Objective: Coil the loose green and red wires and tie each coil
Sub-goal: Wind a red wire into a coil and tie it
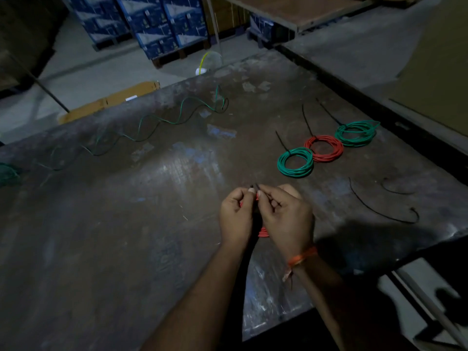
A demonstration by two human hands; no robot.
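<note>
**Both hands pinch a tie over the red coil**

Right hand and left hand meet fingertip to fingertip, each pinching an end of a black cable tie, with the red coil tucked between the palms above the surface. Off right, three tied coils lie in a touching row: green, red, green. Spare ties lie nearby; loose green wire snakes far left.

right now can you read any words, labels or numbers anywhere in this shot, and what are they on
None can be read.
Blue cartons stacked beyond the table: white print, too blurred to read.
Flat cardboard on the floor: a small white label, too small to read.
Tied wire coils: no print shows.
</note>
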